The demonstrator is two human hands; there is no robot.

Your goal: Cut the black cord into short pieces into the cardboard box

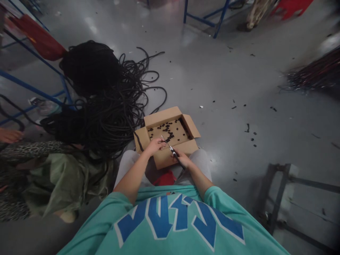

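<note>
A shallow cardboard box [162,117] rests at my knees, its flaps folded out. Small cut black pieces [170,134] are scattered on its bottom. My left hand [155,146] is closed over the box's near left side, its fingertips pinching the end of a black cord. That black cord [138,140] comes over the left flap and passes beneath my wrist. My right hand [181,158] grips black-handled scissors [174,153], whose thin metal blades point up and left to my left fingertips. Whether the blades are apart is too small to tell.
A large heap of black cord [106,113] lies on the floor to my left. Beside it sits another person [58,180], with one hand [10,135] showing. Blue metal frames [207,22] stand farther off, and a dark metal frame [281,194] is at right. Black scraps [247,128] dot the floor.
</note>
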